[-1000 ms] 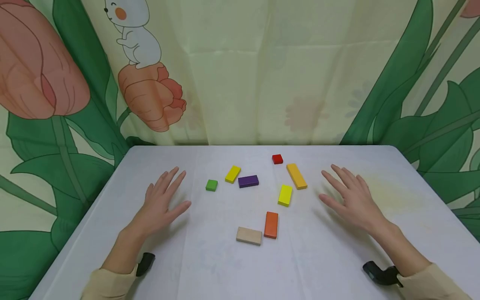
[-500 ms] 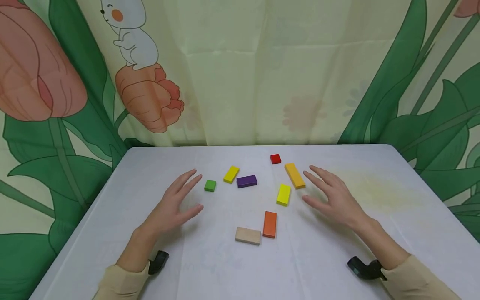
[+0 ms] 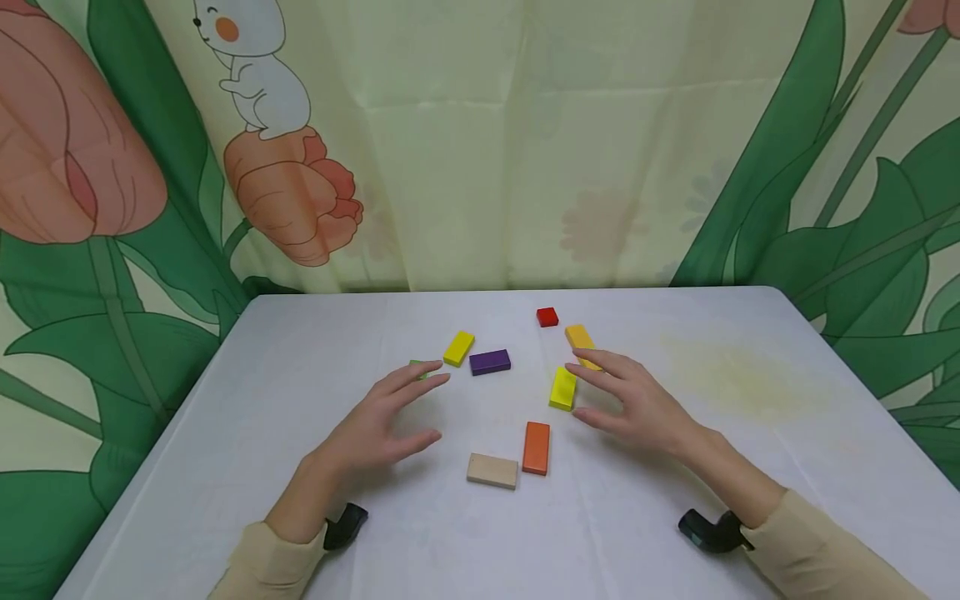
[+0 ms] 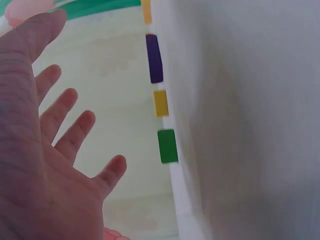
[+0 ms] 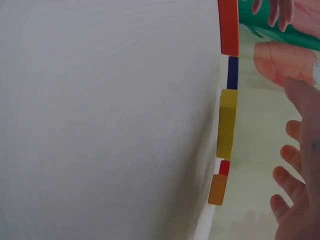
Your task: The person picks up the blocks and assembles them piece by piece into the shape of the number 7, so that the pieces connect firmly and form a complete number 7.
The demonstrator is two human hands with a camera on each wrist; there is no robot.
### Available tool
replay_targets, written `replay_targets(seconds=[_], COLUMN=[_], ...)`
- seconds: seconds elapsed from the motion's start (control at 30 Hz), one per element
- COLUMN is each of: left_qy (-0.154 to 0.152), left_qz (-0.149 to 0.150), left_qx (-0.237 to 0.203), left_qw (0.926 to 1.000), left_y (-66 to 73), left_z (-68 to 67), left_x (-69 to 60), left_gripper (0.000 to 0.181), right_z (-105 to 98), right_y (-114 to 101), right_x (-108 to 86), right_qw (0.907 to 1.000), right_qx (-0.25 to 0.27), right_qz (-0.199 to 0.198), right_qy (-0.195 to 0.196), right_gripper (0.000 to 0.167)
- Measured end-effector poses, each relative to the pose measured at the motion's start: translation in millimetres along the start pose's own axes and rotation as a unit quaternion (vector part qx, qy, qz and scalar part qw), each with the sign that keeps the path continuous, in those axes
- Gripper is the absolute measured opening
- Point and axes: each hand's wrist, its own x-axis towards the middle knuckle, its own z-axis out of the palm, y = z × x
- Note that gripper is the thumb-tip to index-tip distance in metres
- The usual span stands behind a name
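Note:
My left hand [image 3: 378, 425] hovers above the table with its fingers spread, holding nothing. Its fingers partly cover the green block [image 3: 417, 367] in the head view; in the left wrist view that green block [image 4: 167, 146] shows fully. On the other side my right hand [image 3: 637, 404], also spread and bare, is nearest the bright yellow block [image 3: 562, 389] and hides part of the long amber block [image 3: 580, 337]. Between the hands lie a second yellow block [image 3: 459, 348], a purple block [image 3: 490, 362], an orange block [image 3: 536, 448] and a plain wooden block [image 3: 492, 471].
A small red block [image 3: 547, 317] lies toward the back of the white-covered table [image 3: 187, 500]. Behind the far edge hangs a curtain [image 3: 450, 167] printed with flowers and a white animal. A black wrist camera [image 3: 346, 527] sits at the left cuff, another at the right.
Both hands have moved inward toward the blocks, the left one to the right and the right one to the left. The blocks stay where they lay; the head view has shifted slightly.

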Motion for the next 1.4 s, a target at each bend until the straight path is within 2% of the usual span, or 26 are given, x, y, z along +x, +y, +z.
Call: replay_targets(seconds=[0.17, 0.37, 0.6, 0.77, 0.9, 1.4], left_qy=[-0.038, -0.09, -0.123, -0.151, -0.173, -0.201], left_qz=[0.001, -0.004, 0.012, 0.027, 0.025, 0.01], left_qx=[-0.007, -0.036, -0.085, -0.094, -0.095, -0.063], left_qw=[0.9992, 0.9952, 0.9887, 0.9838, 0.9801, 0.9776], left_y=[8.7, 16.1, 20.2, 23.8, 26.8, 32.4], left_z=[7.9, 17.9, 26.4, 32.1, 34.9, 39.0], left_x=[4.9, 11.6, 13.9, 16.1, 17.6, 19.0], left_gripper=[0.069, 0.065, 0.057, 0.052, 0.048, 0.035], right_z=[7.8, 16.3, 23.3, 26.7, 28.6, 30.5], right_y=[-2.3, -7.3, -15.0, -17.7, -18.4, -24.3], right_x=[5.4, 10.7, 16.6, 18.2, 18.3, 21.4], right_qw=[0.9989, 0.9973, 0.9937, 0.991, 0.9895, 0.9843], right_qx=[0.018, 0.031, 0.039, 0.045, 0.043, 0.037], right_qz=[-0.04, -0.05, -0.07, -0.077, -0.089, -0.078], right_qy=[-0.015, -0.044, -0.079, -0.099, -0.106, -0.154], right_gripper=[0.058, 0.056, 0.051, 0.046, 0.044, 0.043])
